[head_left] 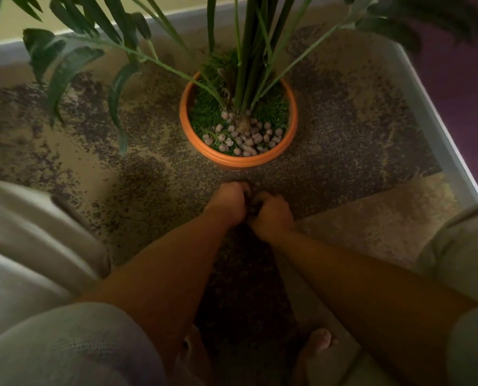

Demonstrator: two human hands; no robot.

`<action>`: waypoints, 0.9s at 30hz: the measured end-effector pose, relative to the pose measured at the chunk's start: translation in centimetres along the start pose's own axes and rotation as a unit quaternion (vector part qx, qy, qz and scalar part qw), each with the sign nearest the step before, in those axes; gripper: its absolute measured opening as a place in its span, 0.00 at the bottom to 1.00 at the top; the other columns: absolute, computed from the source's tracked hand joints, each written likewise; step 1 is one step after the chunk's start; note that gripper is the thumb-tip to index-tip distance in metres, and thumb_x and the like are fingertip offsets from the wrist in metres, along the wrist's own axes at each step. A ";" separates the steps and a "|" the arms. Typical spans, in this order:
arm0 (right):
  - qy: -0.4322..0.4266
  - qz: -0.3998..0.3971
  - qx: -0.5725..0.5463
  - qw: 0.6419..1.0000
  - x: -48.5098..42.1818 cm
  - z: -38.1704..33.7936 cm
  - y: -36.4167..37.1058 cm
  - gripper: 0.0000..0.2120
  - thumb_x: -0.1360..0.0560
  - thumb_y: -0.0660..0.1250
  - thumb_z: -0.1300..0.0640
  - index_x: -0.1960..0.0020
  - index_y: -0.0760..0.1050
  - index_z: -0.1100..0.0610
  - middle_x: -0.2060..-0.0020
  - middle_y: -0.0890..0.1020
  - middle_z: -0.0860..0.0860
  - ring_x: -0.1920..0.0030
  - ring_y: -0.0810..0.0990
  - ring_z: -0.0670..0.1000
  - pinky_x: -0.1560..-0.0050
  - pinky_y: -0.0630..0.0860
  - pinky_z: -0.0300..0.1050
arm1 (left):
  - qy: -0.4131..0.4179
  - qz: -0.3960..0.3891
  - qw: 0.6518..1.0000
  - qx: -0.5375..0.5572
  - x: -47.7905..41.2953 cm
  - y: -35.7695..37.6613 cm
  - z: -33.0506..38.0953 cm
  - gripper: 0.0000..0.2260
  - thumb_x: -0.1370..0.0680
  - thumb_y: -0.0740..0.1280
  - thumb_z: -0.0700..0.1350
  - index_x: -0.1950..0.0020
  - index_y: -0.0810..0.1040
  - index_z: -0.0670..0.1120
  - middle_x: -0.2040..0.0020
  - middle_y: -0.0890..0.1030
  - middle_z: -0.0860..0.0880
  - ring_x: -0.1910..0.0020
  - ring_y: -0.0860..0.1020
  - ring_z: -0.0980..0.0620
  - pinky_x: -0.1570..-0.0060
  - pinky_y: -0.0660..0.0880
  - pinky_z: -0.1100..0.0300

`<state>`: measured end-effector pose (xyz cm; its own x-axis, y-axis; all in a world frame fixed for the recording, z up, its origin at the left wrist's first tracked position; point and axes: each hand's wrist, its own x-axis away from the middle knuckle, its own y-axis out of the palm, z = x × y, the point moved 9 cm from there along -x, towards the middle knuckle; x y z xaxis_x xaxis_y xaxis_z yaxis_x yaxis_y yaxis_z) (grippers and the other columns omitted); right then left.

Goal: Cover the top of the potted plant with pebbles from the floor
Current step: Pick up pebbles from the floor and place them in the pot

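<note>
An orange pot [239, 160] stands on the floor ahead of me, with tall green stems and a grass-like green top. Pale pinkish pebbles [249, 136] lie in a cluster on the near half of that top, around the stem base. Just in front of the pot, my left hand [228, 200] and my right hand [271, 211] are pressed together low on the floor, fingers curled inward around something dark between them. What they hold is mostly hidden; it looks like pebbles.
The floor [343, 129] is a mottled brown and tan carpet. A pale baseboard [438, 112] runs along the right and back. Long leaves [65, 71] hang over the left. My knees in light trousers flank both arms, and my bare toes [320, 341] show below.
</note>
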<state>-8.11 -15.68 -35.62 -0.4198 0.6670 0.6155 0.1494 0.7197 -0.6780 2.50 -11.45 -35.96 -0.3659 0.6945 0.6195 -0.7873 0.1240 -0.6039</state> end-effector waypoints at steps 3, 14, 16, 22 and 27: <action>0.004 -0.012 -0.005 1.000 -0.2 0.0 0.1 0.17 0.29 0.72 0.48 0.42 0.80 0.50 0.41 0.79 0.57 0.44 0.80 0.59 0.44 0.76 0.47 | -0.016 0.014 0.999 0.030 -0.2 -0.2 -0.4 0.06 0.26 0.69 0.40 0.52 0.81 0.49 0.48 0.83 0.45 0.48 0.81 0.46 0.46 0.78 0.54; 0.023 -0.004 0.032 0.999 -0.4 0.5 -0.8 0.11 0.25 0.70 0.56 0.44 0.84 0.54 0.42 0.84 0.55 0.40 0.82 0.57 0.38 0.78 0.49 | -0.054 0.018 0.997 0.049 0.1 -0.3 -1.0 0.06 0.26 0.70 0.39 0.55 0.83 0.49 0.49 0.84 0.45 0.49 0.82 0.47 0.49 0.76 0.58; 0.036 0.001 0.026 0.999 -0.5 0.7 -0.9 0.11 0.25 0.70 0.55 0.44 0.84 0.54 0.42 0.84 0.55 0.40 0.82 0.57 0.39 0.79 0.48 | -0.056 0.021 0.997 0.057 0.2 -0.4 -1.1 0.05 0.26 0.70 0.39 0.54 0.84 0.48 0.48 0.84 0.46 0.48 0.81 0.47 0.50 0.75 0.59; 0.020 -0.004 0.048 0.999 -0.6 0.2 -1.2 0.11 0.25 0.70 0.55 0.43 0.83 0.54 0.41 0.83 0.55 0.40 0.81 0.56 0.39 0.79 0.48 | -0.068 0.021 0.996 0.061 0.6 -0.6 -1.3 0.07 0.26 0.69 0.38 0.52 0.84 0.47 0.48 0.84 0.45 0.47 0.81 0.46 0.47 0.78 0.57; -0.031 -0.007 0.129 0.991 0.1 -0.7 -0.3 0.13 0.24 0.68 0.57 0.40 0.80 0.51 0.37 0.76 0.57 0.40 0.79 0.60 0.39 0.78 0.50 | -0.097 0.022 0.992 0.077 1.2 -0.6 -1.9 0.09 0.25 0.67 0.38 0.49 0.84 0.45 0.48 0.84 0.43 0.48 0.82 0.45 0.46 0.79 0.53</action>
<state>-7.58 -15.65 -35.07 -0.4754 0.6380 0.6057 -0.0877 0.6507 -0.7542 3.49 -9.37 -35.83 -0.4788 0.5454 0.6880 -0.8291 -0.0231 -0.5587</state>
